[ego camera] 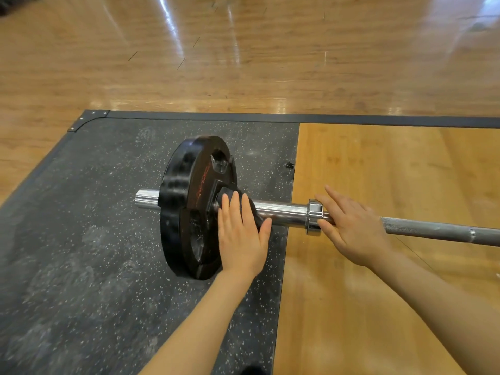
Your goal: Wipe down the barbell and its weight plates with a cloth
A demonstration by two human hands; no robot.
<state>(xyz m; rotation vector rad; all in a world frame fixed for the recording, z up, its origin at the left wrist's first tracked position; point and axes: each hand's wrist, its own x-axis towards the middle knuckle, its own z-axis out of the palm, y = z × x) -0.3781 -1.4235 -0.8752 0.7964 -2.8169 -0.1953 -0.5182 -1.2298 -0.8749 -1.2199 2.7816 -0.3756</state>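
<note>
Barbell lies across a lifting platform: black speckled rubber mat on the left, light wood panel on the right, dark metal frame at the far edge; glossy wood floor beyond. Black weight plate stands on the mat. Left hand, fingers straight, presses a dark cloth against plate and sleeve. Right hand, fingers relaxed and extended, rests on the bar beside the collar.
</note>
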